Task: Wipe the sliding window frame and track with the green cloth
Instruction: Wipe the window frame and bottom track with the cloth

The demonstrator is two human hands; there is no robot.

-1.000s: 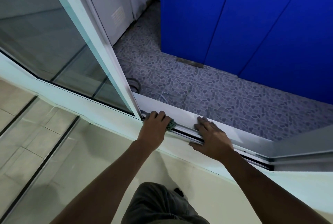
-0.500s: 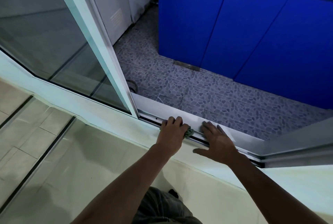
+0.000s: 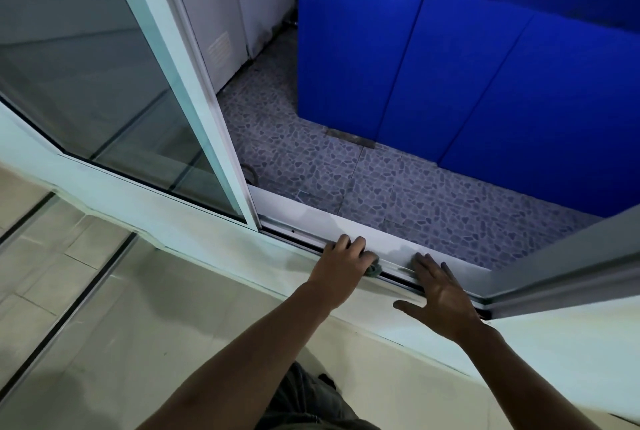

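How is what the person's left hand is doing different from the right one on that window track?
The left hand is curled, pressing the green cloth into the track; the right hand lies flat with fingers spread and holds nothing. The left hand sits nearer the glass sliding panel; the right hand is nearer the track's far end. Both rest on the same lower window frame, backs facing up.

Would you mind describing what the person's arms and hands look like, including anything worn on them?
Both forearms are bare up to the bottom edge of the picture, with no sleeves in view. The left hand and right hand wear no gloves, and no watch, ring or bracelet is visible. Below the arms, grey-green trousers show.
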